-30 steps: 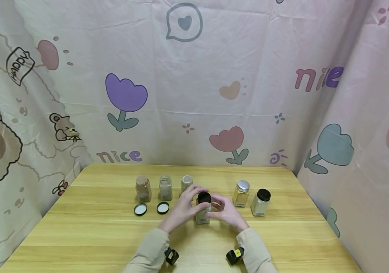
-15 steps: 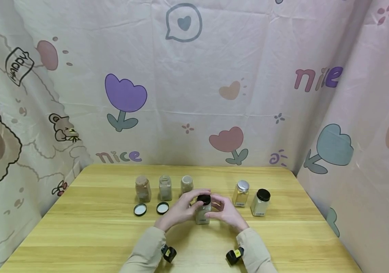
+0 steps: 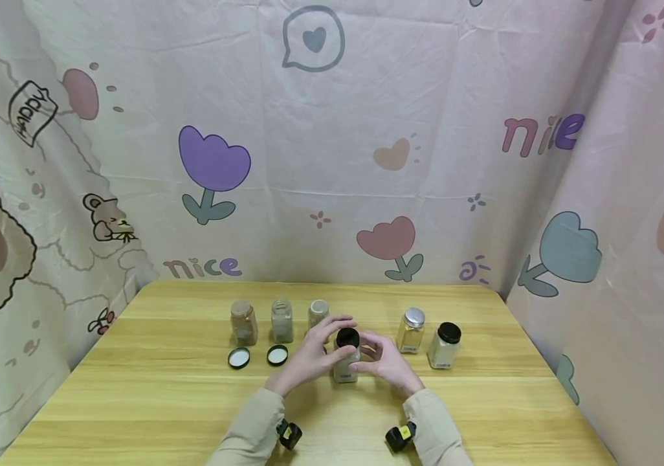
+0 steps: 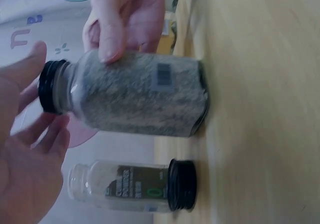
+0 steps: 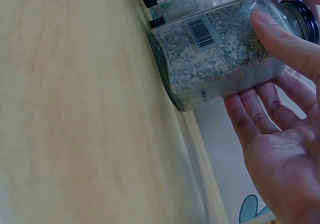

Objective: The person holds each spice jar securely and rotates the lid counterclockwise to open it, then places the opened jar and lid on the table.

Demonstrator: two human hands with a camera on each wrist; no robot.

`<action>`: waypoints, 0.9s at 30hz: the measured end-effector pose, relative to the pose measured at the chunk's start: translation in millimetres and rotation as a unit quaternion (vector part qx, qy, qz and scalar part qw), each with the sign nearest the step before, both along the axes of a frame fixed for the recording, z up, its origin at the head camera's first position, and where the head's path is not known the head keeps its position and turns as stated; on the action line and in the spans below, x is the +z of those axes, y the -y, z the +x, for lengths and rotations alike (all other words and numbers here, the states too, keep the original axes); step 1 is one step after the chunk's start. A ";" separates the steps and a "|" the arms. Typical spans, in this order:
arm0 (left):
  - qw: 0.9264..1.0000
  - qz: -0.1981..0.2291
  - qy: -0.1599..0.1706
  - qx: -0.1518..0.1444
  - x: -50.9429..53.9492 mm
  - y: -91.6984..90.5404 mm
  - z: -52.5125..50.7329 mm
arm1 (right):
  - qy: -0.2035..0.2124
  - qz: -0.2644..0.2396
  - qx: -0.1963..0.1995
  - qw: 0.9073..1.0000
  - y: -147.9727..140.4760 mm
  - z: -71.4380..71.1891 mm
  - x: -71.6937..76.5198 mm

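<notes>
Both hands are at one upright clear jar of greyish flakes (image 3: 345,371) on the table. My right hand (image 3: 388,364) grips its body, thumb in front and fingers behind, as the right wrist view also shows. At the top, my left hand (image 3: 309,359) has thumb and fingers spread around the black lid (image 4: 52,86), touching its rim. The lid sits on the jar's neck. Behind my left hand stands a jar with a brown label (image 4: 135,186), partly hidden in the head view, with a loose black lid (image 4: 182,185) by its base.
To the left stand a jar of brown powder (image 3: 244,323) and a greyish jar (image 3: 282,321), uncapped. Two lids, one (image 3: 239,358) left of the other (image 3: 277,355), lie white side up before them. At right are a silver-lidded yellow jar (image 3: 411,331) and a black-lidded pale jar (image 3: 444,346).
My left fingers dip and shift slightly around the lid, then rise and spread back as before. My right hand and the jar stay in place.
</notes>
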State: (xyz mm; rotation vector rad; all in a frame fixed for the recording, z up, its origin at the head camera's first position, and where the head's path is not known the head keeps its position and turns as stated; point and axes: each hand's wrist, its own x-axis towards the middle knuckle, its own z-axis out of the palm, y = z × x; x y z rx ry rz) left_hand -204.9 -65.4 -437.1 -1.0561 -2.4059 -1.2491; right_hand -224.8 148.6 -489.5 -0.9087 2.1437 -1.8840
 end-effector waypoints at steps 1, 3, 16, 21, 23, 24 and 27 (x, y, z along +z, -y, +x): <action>1.000 -0.001 0.004 -0.016 0.6 1.4 -0.4 | -0.002 0.000 -0.001 1.000 0.0 0.1 0.0; 0.999 -0.007 0.017 -0.046 1.9 4.3 -1.2 | -0.005 -0.001 -0.002 1.000 0.2 -0.1 -0.2; 0.999 0.001 0.009 -0.031 3.6 5.4 -2.3 | -0.010 -0.010 0.001 1.000 -0.2 -0.8 -1.1; 1.000 -0.005 -0.002 0.016 2.8 1.9 -0.9 | -0.001 -0.011 0.005 1.000 0.2 -1.4 -0.6; 1.000 -0.008 0.003 0.025 2.2 1.6 -0.2 | 0.003 -0.011 0.006 1.000 0.4 -1.6 -0.8; 1.000 -0.009 0.008 0.026 2.1 1.7 0.2 | 0.004 -0.011 0.007 1.000 0.3 -1.7 -1.1; 1.000 -0.010 0.021 0.007 1.7 3.8 0.1 | 0.003 -0.008 0.005 1.000 0.5 -1.6 -1.9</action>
